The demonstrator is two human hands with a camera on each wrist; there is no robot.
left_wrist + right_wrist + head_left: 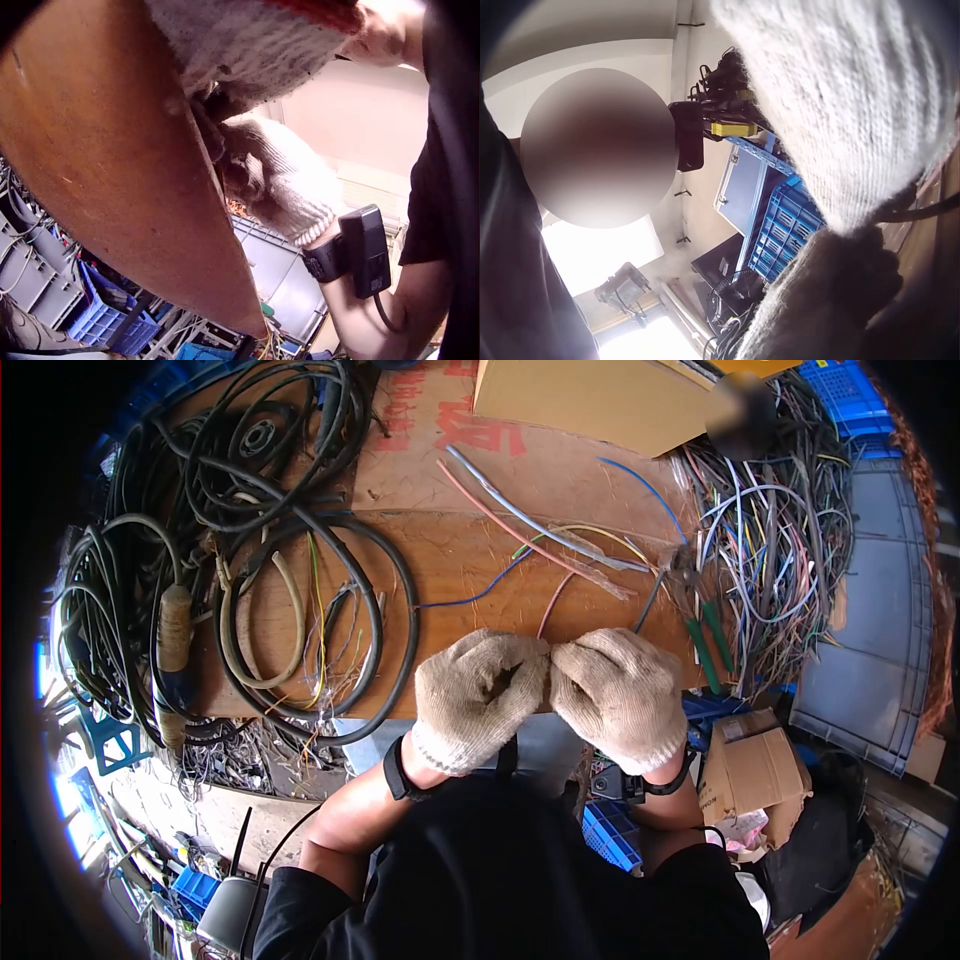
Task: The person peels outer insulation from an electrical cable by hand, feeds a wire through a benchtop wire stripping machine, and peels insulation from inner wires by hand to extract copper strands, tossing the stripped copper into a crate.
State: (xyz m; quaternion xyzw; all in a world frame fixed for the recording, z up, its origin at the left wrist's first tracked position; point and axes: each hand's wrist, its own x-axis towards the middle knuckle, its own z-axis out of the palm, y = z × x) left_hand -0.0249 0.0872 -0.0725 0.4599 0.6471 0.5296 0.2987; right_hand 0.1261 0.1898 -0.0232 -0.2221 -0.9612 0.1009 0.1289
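Both hands wear off-white knitted gloves and meet fingertip to fingertip over the front edge of the wooden table [465, 570]. My left hand [478, 695] curls its fingers and pinches at the meeting point. Against it, my right hand [620, 695] pinches with bent fingers, seen from below in the left wrist view. A thin red wire [556, 603] runs down from the tabletop to where the fingertips join; the gloves hide its end. Beyond the hands lie a thicker pink wire [510, 525], a pale blue-white wire [500, 497] and a blue wire [480, 596]. Green-handled pliers [710, 640] lie right of my right hand.
Coiled black cable [410, 620] covers the table's left side. A large heap of stripped, mixed-colour wires [770, 550] fills the right. A cardboard box [590, 405] stands at the back, and an open carton [755, 775] sits below the table at the right.
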